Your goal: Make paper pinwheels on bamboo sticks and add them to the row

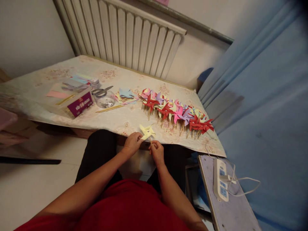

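A pale yellow paper pinwheel (148, 131) with a small shiny centre is held just over the table's front edge. My right hand (157, 153) is closed round its thin wooden stick, below the paper blades. At the pinwheel's left side, my left hand (133, 143) has its fingers bent and pinched at a blade; the fingertips are partly hidden. To the right on the table lie rows of finished pinwheels (166, 110) in red, pink, purple and yellow. Cut paper pieces (126, 93) and loose wooden sticks (109, 108) lie farther left.
Scissors (102, 92) rest by a round clear dish (106, 102) of small shiny pieces. A plastic box with a purple label (80, 103) stands left of it. A power strip (220, 180) with a cable sits on a side stand at right, near a blue curtain (262, 80).
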### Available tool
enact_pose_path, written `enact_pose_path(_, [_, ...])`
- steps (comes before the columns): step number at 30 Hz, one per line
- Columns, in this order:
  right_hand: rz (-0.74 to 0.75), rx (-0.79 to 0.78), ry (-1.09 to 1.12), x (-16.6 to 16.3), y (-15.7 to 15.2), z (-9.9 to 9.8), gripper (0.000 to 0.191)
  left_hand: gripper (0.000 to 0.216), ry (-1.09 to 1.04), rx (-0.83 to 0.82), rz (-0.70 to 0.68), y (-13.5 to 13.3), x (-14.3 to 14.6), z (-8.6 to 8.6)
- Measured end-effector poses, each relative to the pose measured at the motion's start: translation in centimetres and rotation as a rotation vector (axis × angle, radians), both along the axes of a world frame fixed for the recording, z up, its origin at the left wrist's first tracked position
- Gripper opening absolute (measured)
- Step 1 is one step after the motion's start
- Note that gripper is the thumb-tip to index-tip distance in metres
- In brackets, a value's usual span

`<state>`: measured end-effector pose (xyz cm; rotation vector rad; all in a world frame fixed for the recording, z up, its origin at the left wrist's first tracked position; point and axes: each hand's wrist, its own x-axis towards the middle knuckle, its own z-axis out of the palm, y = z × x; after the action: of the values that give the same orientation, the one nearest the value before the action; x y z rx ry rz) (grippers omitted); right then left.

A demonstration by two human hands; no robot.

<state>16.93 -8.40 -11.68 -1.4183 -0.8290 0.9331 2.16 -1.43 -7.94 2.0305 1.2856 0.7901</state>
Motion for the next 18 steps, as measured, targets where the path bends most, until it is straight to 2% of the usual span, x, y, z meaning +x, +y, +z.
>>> enact_pose_path(4, [0.005,0.013,-0.007,0.0,0.0,0.0,0.013,0.004,-0.174,-0.2,0.076,-0.3,0.9,0.1])
enact_pose_path(12, [0.023,0.007,-0.001,-0.2,-0.1,0.1,0.014,0.005,-0.369,-0.424,0.208,-0.5,1.9,-0.1])
enact_pose_path(18, [0.024,0.001,0.007,-0.3,-0.1,0.1,0.015,0.007,-0.605,-0.671,0.247,-0.5,2.6,0.0])
